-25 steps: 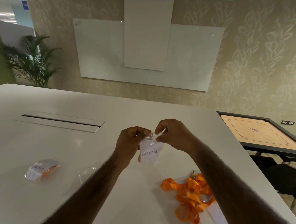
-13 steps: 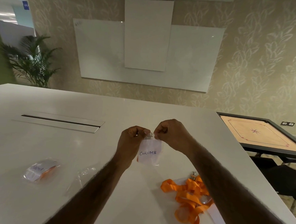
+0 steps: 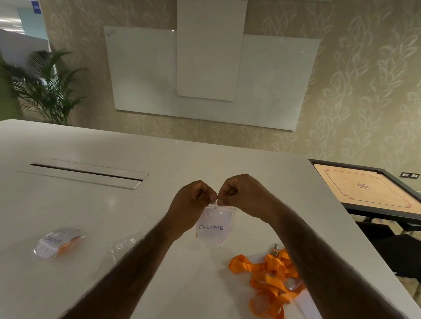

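Note:
A small clear plastic bag [image 3: 213,226] with a white card reading "CHROME" hangs upright above the white table [image 3: 155,161]. My left hand [image 3: 191,202] pinches its top edge from the left. My right hand [image 3: 242,191] pinches the same top edge from the right. The fingertips of both hands meet over the middle of the bag's mouth. A bit of orange shows at the bag's lower left corner.
A tangle of orange lanyards [image 3: 271,282] lies on white paper at the front right. Another labelled bag [image 3: 56,245] lies front left, with an empty clear bag [image 3: 117,249] beside it. A cable hatch [image 3: 86,173] sits in the table. A carrom board [image 3: 371,189] stands off the right edge.
My right hand's fingers have slid left along the bag's top and now meet my left hand's fingertips. The bag hangs in much the same place.

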Motion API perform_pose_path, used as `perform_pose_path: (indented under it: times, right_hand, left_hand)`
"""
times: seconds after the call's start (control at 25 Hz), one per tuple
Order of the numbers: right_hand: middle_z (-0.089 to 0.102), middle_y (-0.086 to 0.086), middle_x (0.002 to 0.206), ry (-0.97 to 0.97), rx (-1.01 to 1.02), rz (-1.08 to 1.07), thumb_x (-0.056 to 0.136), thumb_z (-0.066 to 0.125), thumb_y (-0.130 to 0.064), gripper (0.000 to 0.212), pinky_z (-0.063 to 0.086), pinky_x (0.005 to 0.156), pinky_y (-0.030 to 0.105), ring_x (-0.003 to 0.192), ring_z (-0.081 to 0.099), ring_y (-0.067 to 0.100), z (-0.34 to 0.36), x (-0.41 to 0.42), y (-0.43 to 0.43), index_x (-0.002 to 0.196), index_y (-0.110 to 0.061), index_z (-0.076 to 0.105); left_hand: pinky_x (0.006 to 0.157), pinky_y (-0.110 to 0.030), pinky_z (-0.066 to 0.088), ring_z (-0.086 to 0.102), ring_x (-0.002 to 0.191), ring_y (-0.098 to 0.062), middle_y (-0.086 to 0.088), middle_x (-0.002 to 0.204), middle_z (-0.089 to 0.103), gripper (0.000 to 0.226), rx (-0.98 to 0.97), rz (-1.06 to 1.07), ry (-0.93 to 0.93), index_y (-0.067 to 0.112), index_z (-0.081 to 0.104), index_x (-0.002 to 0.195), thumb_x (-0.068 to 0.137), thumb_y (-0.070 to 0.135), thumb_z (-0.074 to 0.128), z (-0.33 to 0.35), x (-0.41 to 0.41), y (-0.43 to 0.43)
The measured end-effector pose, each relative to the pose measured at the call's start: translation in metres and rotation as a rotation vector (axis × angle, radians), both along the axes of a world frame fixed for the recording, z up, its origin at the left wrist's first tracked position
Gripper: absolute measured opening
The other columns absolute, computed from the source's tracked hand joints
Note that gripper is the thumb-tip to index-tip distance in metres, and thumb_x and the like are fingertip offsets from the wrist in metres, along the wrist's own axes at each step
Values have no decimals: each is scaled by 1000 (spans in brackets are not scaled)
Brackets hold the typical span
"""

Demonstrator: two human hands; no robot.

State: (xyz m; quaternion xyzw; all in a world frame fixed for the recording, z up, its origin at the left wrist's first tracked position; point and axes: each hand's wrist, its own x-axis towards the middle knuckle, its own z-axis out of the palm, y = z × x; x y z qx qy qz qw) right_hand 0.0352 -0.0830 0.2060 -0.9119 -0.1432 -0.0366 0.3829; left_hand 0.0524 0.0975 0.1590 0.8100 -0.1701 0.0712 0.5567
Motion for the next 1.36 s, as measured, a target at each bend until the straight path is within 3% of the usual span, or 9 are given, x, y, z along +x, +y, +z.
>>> perform_pose_path:
  times: [0.2,0.32,0.52,0.68,0.76,0.92,1.04,1.2,1.36]
  right_hand:
    - [69,-8,69,16,-5,34,80,80,-12,2,40,54,9,59,56,-4,1,-2,-1,80,-12,78]
    - [65,-12,64,19,-21,46,84,76,-11,6,39,53,12,56,52,-2,1,-3,-1,77,-12,77]
    - [62,-7,65,76,0,52,84,78,-16,14,38,55,18,56,49,0,0,-3,-7,78,-5,73]
    - [65,1,72,134,100,102,89,74,-23,17,41,60,21,65,52,5,1,-5,-9,87,-6,73]
    - [70,12,82,163,136,113,90,73,-21,14,43,63,24,72,55,12,2,-5,-11,91,-7,75]
    - [70,-2,75,171,132,100,90,69,-8,6,45,61,19,67,58,5,-2,-3,-11,88,-7,74]
    - [66,1,75,191,143,107,91,69,-11,10,44,60,20,67,55,8,-7,-2,-12,89,-2,71]
    - [67,-1,74,184,118,81,91,69,-13,11,45,60,19,65,55,5,-10,-3,-12,88,-2,71]
    - [73,9,92,144,210,95,87,72,-7,10,51,68,27,77,63,16,-8,-4,-8,96,-5,70]
  left_hand:
    - [65,-18,46,61,71,-5,7,83,70,20,24,19,-12,21,65,83,97,14,53,-1,0,-4]
    - [66,-21,43,56,66,1,7,79,67,21,60,2,-10,15,65,83,100,22,54,-3,0,-5]
    - [69,-20,49,63,74,-6,5,82,74,23,-56,-169,19,24,71,77,92,8,62,4,-3,3]
    - [58,-13,41,53,63,-1,11,70,63,21,6,-74,-36,21,62,74,95,21,65,7,-3,1]
    - [60,-17,41,51,66,-4,8,73,62,22,5,-60,11,18,60,76,96,25,65,6,-2,-1]
    - [72,-30,40,53,79,-18,-6,81,62,17,-164,-179,215,9,64,79,94,17,66,8,-1,0]
    - [63,-27,43,54,68,-14,-1,74,61,20,-169,-275,306,15,65,74,93,22,70,9,0,4]
    - [64,-28,52,61,67,-14,-3,74,70,12,-75,-291,230,10,74,80,90,16,73,8,4,12]
    - [60,-30,46,55,63,-17,-4,69,65,18,-85,-185,105,5,66,75,89,13,74,4,6,10]
